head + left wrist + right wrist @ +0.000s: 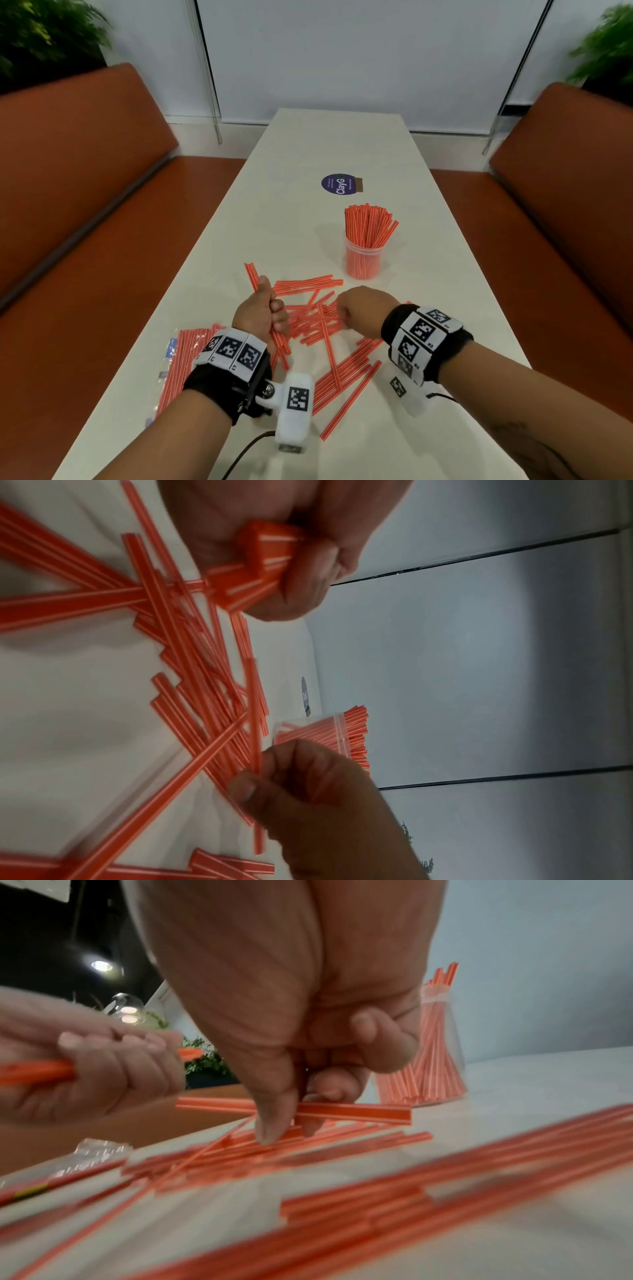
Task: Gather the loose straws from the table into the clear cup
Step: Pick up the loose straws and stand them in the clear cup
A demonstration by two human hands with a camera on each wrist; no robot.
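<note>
Red-and-white striped straws point(318, 323) lie scattered across the near part of the white table point(308, 147). My left hand point(274, 308) grips a bundle of straws point(263, 561) in its fist, thumb up, at the left of the pile. My right hand point(342, 313) reaches down into the pile, where its thumb and fingers point(270, 1134) pinch loose straws point(352, 1112) on the table. The clear cup point(363, 260) stands upright beyond the pile, right of centre, packed with straws; it also shows in the right wrist view as the cup point(435, 1056).
A clear plastic bag of straws point(185, 356) lies at the table's near left edge. A round purple sticker point(337, 184) sits beyond the cup. Orange bench seats point(85, 205) flank the table on both sides. More straws point(346, 387) lie near my right wrist.
</note>
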